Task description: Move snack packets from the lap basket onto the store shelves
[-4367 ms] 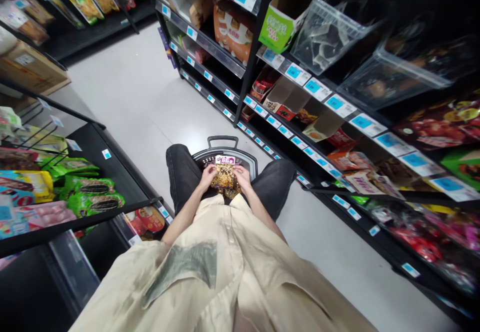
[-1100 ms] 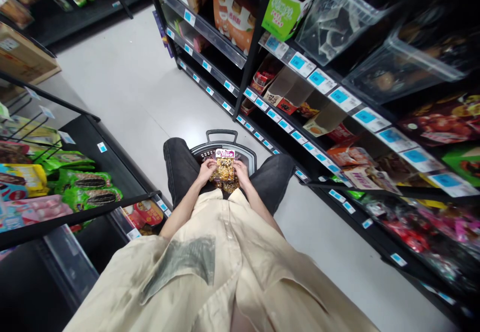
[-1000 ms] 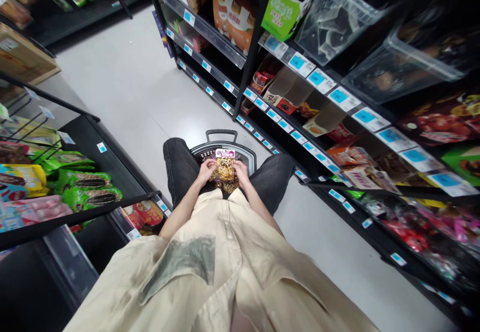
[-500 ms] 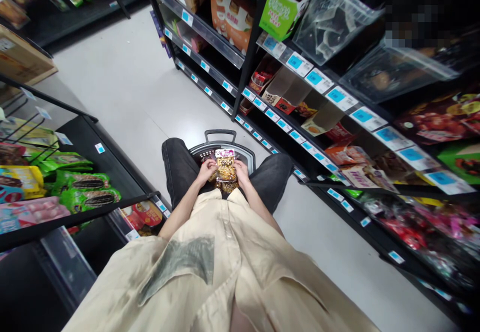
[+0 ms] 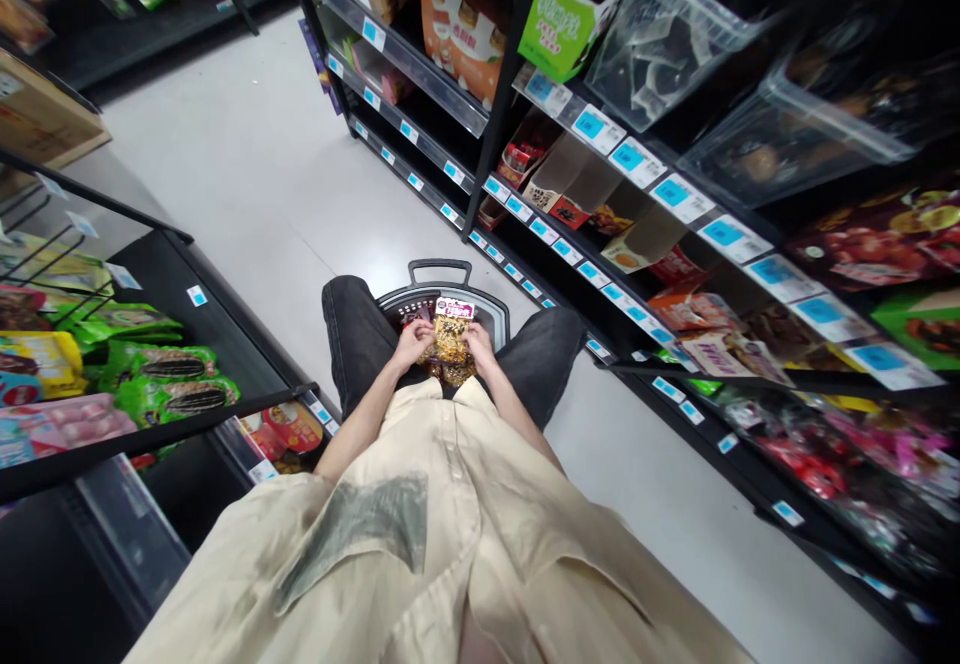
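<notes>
Between my knees is a dark shopping basket [image 5: 491,296] with a grey rim and a raised handle. A clear snack packet [image 5: 452,342] with golden-brown contents and a purple-and-white header is held up over it. My right hand [image 5: 481,344] pinches the packet's right edge. At the left edge, my left hand [image 5: 412,343] has its fingers curled together against the packet; the exact contact is small in view. More brown packets [image 5: 454,373] lie below, partly covered by the held one and my shirt.
Shelves with price tags [image 5: 628,156] run along the right, holding clear plastic bins [image 5: 660,39] and boxed snacks. On the left, a low rack holds green snack bags [image 5: 176,381]. A cardboard box [image 5: 49,114] stands farther back. Pale floor [image 5: 247,164] stretches ahead.
The snack packet has shifted slightly to the right and tilted a little, its header turning. Both hands stay nearly in the same place.
</notes>
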Available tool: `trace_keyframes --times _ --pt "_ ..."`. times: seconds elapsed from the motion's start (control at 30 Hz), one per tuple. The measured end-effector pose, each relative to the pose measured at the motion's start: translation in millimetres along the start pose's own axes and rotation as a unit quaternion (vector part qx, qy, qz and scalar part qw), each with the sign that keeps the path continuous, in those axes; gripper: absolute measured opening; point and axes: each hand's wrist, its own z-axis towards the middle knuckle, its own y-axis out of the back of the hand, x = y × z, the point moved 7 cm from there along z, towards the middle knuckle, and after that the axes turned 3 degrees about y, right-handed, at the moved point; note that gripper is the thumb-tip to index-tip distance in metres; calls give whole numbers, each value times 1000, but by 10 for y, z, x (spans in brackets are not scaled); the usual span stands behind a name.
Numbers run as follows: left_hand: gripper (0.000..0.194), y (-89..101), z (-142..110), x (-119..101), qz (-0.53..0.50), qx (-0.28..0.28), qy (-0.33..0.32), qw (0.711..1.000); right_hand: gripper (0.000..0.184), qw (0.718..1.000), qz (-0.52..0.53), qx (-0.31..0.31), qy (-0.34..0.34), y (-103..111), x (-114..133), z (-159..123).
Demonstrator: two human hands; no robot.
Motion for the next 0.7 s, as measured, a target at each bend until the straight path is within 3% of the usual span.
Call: trace_keyframes --times 0.27,0.47,0.7 --pt "27 -1 -33 -57 -2 -2 -4 1000 19 1000 -5 -12 0 -17 5 -15" --pt "33 12 -25 -4 -3 6 5 1000 26 997 14 -57 41 82 2 47" --pt "37 7 -19 -2 -24 21 1 999 29 997 17 -68 32 116 -91 98"
